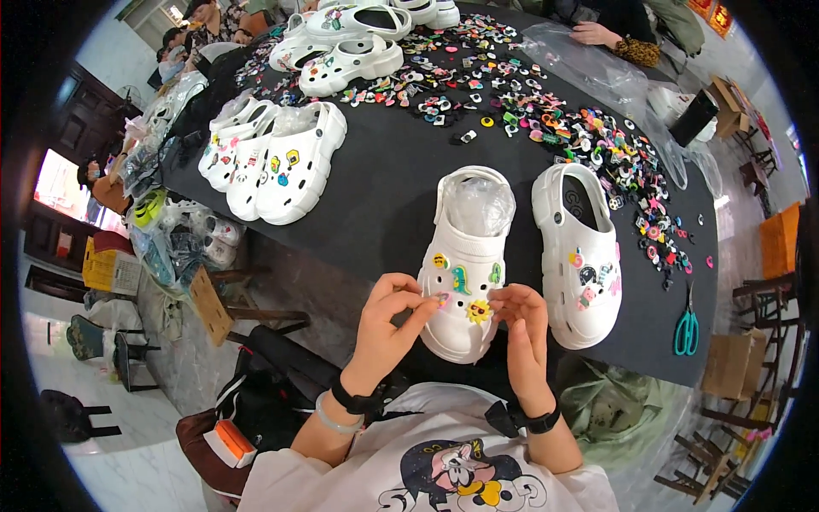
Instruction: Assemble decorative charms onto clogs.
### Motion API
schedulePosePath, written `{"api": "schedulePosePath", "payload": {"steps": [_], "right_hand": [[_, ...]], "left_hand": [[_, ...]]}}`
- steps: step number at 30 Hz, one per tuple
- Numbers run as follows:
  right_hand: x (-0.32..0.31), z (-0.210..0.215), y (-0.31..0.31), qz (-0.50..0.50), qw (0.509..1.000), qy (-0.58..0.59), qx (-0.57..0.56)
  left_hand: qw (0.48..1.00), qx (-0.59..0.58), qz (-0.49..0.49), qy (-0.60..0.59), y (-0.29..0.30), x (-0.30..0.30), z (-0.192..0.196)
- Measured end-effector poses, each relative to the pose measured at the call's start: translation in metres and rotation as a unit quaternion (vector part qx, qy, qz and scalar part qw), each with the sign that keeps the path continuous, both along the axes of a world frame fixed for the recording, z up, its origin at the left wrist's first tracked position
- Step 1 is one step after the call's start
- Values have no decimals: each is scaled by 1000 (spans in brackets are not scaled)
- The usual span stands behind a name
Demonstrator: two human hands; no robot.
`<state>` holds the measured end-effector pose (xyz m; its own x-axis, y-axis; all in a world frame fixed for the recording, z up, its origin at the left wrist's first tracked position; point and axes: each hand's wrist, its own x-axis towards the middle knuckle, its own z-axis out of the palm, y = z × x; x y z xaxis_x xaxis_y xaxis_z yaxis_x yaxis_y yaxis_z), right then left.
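A white clog (461, 341) stands at the table's near edge, its toe toward me and clear plastic stuffed in its opening. Several charms sit on its upper, among them a green-blue dinosaur charm and a yellow flower charm (479, 311). My left hand (394, 309) pinches a small pink charm (444, 299) against the clog's left side. Curled against its right side, beside the flower charm, my right hand (522, 320) steadies the clog. To the right stands a second white clog (583, 316), also with charms, touched by neither hand.
Loose colourful charms (597, 141) lie spread across the black table (375, 196). More white clogs (294, 175) stand at the left and far side. Teal-handled scissors (686, 331) rest at the right edge. Clear plastic sheeting (589, 68) lies near another person's hand (595, 34).
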<state>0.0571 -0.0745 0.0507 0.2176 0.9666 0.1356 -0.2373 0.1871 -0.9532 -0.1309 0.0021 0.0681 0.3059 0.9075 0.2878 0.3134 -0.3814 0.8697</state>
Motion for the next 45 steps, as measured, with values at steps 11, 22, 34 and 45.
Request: {"api": "schedulePosePath", "payload": {"steps": [11,22,34,45], "right_hand": [[4,-6,0,-3,1000,27,-13],[1,-23,12,-13,1000,-9,-7],[-4,-25,2,12,998,50,-23],[-3,-24,9,-6,999,-33,-14]], "left_hand": [[969,-227,-4,-97,13,5,-27],[979,-174,-85,69,47,9,-19],[972,-219,-90,-3,25,-9,-20],[929,-327,-155,-72,42,-2,-7]]}}
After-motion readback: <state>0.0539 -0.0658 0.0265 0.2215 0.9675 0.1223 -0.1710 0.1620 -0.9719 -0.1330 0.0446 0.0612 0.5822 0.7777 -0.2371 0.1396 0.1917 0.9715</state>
